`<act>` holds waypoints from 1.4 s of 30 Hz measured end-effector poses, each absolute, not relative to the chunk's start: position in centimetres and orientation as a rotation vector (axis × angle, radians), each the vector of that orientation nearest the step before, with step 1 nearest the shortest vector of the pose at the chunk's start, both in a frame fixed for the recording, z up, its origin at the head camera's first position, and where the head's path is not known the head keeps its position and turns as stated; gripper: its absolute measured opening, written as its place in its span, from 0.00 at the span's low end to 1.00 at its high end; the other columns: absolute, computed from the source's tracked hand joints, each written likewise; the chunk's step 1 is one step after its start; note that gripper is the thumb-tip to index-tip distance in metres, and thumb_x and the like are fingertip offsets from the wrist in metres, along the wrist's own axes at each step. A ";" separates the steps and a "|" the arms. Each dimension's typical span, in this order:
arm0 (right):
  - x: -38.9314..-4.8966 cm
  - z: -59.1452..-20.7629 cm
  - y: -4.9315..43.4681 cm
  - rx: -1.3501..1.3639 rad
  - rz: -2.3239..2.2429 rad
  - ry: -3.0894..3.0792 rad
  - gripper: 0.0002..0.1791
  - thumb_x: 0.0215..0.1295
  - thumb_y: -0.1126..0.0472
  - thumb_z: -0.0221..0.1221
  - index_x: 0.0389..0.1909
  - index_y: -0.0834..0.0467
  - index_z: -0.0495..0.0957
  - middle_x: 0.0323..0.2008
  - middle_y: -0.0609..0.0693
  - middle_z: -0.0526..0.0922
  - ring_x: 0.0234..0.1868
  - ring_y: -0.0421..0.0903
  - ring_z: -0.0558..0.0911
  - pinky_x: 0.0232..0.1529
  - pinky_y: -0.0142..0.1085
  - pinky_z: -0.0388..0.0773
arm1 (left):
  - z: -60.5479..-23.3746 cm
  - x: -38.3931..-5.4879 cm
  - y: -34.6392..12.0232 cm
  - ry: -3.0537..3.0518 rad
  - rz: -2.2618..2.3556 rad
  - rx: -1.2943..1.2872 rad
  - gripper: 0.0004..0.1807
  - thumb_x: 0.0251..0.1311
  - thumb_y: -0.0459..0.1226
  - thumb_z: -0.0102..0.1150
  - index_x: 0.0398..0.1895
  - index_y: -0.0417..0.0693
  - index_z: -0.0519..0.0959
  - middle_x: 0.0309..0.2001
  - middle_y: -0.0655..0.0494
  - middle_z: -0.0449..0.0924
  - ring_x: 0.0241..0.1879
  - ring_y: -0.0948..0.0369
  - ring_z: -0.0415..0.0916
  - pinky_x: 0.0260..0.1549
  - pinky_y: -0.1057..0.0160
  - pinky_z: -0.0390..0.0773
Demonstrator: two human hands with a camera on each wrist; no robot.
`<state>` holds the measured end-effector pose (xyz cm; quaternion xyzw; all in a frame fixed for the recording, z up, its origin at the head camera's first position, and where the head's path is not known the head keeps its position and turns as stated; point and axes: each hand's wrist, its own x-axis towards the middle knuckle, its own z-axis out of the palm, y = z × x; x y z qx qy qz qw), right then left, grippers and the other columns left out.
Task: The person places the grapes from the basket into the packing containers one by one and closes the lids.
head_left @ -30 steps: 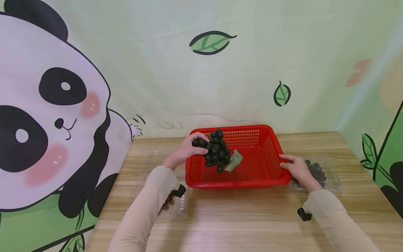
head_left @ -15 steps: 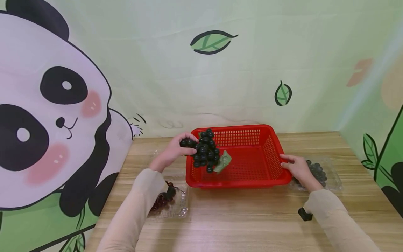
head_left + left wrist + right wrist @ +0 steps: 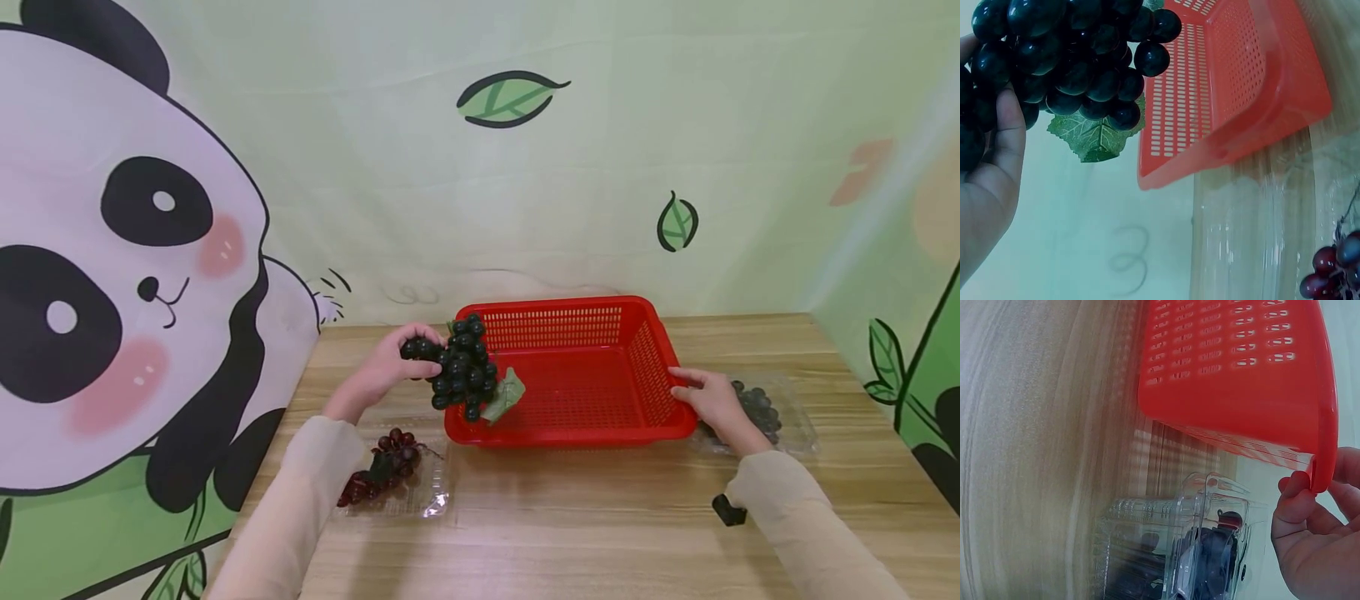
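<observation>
A bunch of black grapes (image 3: 461, 367) with a green leaf (image 3: 504, 396) hangs in my left hand (image 3: 386, 364), whose thumb and fingers pinch it. The bunch overlaps the left end of a red plastic basket (image 3: 570, 437) in the head view. In the left wrist view the grapes (image 3: 1079, 59) are beside the basket's perforated wall (image 3: 1179, 94). My right hand (image 3: 712, 404) grips the basket's right rim, thumb and fingers on either side of it, as the right wrist view shows (image 3: 1322, 525).
Left of the basket, a clear plastic box (image 3: 431, 496) holds dark red grapes (image 3: 386, 467), partly behind the left sleeve. On the right, another clear box (image 3: 798, 429) with dark grapes (image 3: 759, 410) sits beyond the right hand. A printed cloth wall (image 3: 570, 192) closes off the table's back.
My left hand has moved left with the black grapes, from over the basket to its left end. The red grapes have come into view. The right hand stays on the rim.
</observation>
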<state>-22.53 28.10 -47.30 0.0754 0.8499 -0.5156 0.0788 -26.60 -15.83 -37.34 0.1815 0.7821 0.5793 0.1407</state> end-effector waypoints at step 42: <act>-22.6 -47.3 27.9 0.247 -1.510 2.548 0.25 0.63 0.64 0.48 0.62 0.63 0.59 0.57 0.71 0.63 0.39 0.47 0.79 0.35 0.35 0.79 | -39.3 -22.2 -22.9 2.314 1.524 0.467 0.17 0.46 0.30 0.61 0.40 0.38 0.69 0.47 0.43 0.69 0.35 0.63 0.72 0.31 0.62 0.76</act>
